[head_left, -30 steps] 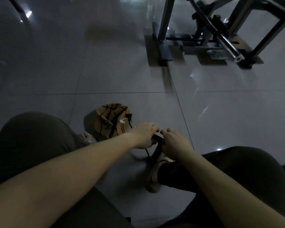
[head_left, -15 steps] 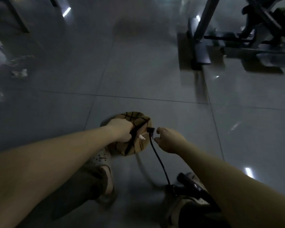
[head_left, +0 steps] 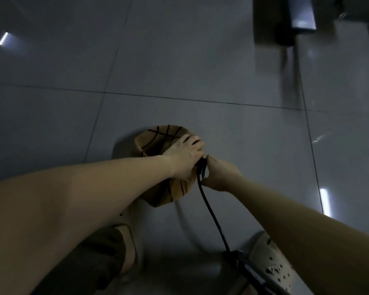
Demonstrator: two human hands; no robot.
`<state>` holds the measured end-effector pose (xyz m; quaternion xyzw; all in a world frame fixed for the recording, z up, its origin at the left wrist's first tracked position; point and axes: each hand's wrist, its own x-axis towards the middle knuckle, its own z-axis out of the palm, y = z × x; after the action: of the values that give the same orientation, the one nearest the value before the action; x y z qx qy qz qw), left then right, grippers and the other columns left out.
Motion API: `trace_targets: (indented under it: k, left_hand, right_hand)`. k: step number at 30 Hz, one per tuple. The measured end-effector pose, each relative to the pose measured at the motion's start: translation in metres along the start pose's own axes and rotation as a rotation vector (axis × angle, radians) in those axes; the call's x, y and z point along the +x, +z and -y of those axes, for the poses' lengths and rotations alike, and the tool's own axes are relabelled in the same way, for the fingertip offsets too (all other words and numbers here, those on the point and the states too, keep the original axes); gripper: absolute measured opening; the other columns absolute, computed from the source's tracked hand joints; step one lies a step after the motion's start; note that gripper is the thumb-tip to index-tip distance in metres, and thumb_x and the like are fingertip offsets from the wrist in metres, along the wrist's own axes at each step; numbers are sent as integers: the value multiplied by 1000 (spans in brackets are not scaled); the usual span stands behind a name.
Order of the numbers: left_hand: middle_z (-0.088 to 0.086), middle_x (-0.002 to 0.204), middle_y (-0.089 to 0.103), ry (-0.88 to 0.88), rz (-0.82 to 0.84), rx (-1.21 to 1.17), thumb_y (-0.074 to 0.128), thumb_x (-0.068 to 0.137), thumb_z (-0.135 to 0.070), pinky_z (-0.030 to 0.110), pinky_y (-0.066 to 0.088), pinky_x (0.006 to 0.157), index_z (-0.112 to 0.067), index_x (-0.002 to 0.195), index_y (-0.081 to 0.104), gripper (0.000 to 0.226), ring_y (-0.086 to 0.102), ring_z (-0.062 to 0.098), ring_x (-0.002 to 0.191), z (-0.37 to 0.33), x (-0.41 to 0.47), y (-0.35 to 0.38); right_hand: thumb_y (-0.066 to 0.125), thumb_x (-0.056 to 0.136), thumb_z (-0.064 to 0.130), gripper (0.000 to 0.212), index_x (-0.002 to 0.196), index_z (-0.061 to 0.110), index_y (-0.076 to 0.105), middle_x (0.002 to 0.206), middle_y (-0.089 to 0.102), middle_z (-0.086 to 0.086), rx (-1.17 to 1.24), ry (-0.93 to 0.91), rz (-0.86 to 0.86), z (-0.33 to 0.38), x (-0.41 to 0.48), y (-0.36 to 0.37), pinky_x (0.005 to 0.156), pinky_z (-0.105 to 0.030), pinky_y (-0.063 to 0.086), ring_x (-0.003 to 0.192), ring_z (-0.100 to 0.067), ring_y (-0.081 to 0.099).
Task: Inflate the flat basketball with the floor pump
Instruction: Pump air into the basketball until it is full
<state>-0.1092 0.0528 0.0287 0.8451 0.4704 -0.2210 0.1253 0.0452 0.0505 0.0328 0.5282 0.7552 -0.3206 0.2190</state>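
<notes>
Standing nearest, at lower right, the black floor pump base [head_left: 246,266] is seen against a pale perforated clog [head_left: 274,269]. A thin black hose [head_left: 211,213] is led up from it to the flat tan basketball with black seams [head_left: 156,139], which is laid crumpled on the glossy grey tiled floor [head_left: 179,60]. The hose's end is pinched by the right hand [head_left: 219,177], fingers curled round it, at the ball's right edge. The ball is pressed down by the left hand [head_left: 185,156], its fingers laid fairly straight across the top. Farther off, at upper right, a blurred dark metal frame [head_left: 294,22] is seen.
</notes>
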Motion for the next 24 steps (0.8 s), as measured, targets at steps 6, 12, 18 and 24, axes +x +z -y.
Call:
trace_targets:
  k: [6, 12, 18, 24]
  left_hand:
    - [8, 147, 42, 23, -125, 165, 52, 90, -26, 54, 11, 121, -17, 132, 58, 43, 24, 36, 140, -1, 14, 8]
    - [6, 138, 53, 131, -108, 114, 57, 85, -25, 51, 4, 124, -14, 124, 61, 41, 25, 28, 142, 9, 22, 16]
    - [12, 136, 48, 150, -26, 10, 57, 81, -19, 52, 2, 124, -15, 113, 65, 33, 27, 29, 141, 14, 29, 15]
    - [8, 130, 51, 208, 88, 16, 62, 84, -28, 59, -2, 122, -20, 112, 66, 30, 28, 28, 138, 17, 31, 9]
  right_hand:
    - [61, 87, 38, 43, 119, 14, 44, 105, 62, -3, -88, -50, -180, 6, 2, 9, 69, -36, 51, 90, -26, 63]
    - [63, 84, 40, 32, 106, 21, 50, 93, 63, 2, -93, 13, -223, 13, 6, 14, 67, -36, 54, 80, -21, 61]
    - [60, 85, 42, 21, 86, 21, 61, 73, 61, 3, 222, 203, -182, 26, 4, 15, 56, -30, 50, 67, -16, 60]
    - [58, 89, 24, 13, 78, 19, 57, 73, 62, -1, 162, 243, -171, 22, 9, 11, 60, -34, 56, 66, -18, 61]
